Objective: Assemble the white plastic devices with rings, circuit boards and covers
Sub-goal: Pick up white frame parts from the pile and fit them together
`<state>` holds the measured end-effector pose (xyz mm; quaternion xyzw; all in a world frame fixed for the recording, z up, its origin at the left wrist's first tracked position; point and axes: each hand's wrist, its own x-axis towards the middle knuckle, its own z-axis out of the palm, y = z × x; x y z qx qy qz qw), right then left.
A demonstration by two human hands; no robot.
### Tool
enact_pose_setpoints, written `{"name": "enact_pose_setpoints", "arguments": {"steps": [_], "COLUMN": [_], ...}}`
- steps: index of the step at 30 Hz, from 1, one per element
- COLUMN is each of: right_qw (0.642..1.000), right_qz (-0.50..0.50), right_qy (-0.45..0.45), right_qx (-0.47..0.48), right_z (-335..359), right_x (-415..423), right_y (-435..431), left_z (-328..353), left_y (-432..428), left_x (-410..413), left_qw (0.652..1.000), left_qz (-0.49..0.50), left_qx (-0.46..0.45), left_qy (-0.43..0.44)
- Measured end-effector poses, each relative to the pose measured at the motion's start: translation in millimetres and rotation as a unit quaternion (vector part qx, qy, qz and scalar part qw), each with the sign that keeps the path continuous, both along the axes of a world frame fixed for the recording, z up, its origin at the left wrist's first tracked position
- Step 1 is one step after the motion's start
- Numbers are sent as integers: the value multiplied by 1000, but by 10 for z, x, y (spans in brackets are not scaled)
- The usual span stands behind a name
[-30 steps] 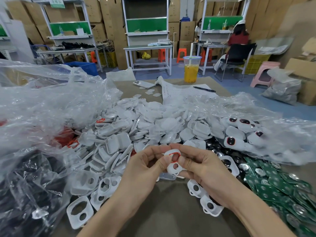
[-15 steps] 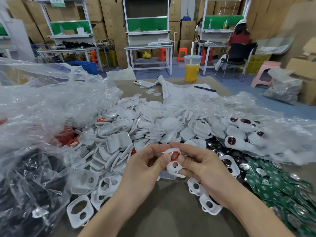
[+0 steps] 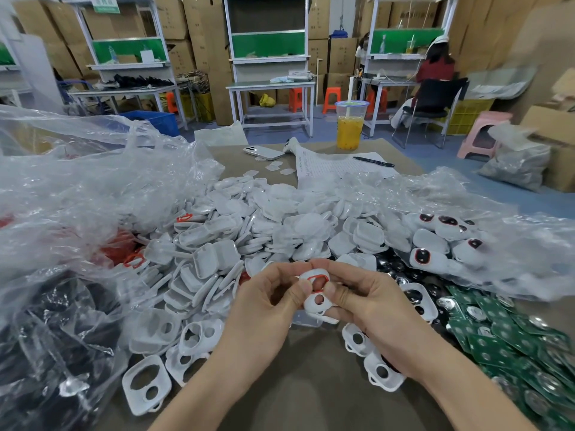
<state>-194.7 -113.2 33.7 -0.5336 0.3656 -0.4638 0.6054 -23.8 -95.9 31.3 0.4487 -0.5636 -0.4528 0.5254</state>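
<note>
Since barely anything moved over the last second, the only real change is the ring (image 3: 318,276): both thumbs keep working it into the shell's (image 3: 317,301) big hole, and it looks closer to seated now. My guess is board and cover come next. Both the left hand (image 3: 264,306) and right hand (image 3: 373,309) pinch that one shell, just above the desk (image 3: 311,399), near middle.

Counts: one shell in hand, one ring, roughly seven empty shells (image 3: 146,384) nearby, and about six finished devices (image 3: 435,244) far right. The covers (image 3: 280,219) and boards (image 3: 497,337) are way too many to count.
</note>
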Motion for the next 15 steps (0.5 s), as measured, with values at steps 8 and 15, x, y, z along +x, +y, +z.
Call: {"name": "enact_pose_setpoints", "arguments": {"steps": [8, 15], "right_qw": [1000, 997], "right_qz": [-11, -16], "right_qy": [27, 62], "right_qx": [-6, -33], "right_z": [-10, -44], "right_x": [2, -20], "right_y": [2, -16], "left_z": [-51, -24], "left_y": [2, 14], "left_x": [4, 8], "left_qw": [998, 996], "left_qz": [13, 10], "left_qx": [-34, -40], "left_qy": [-56, -76]}}
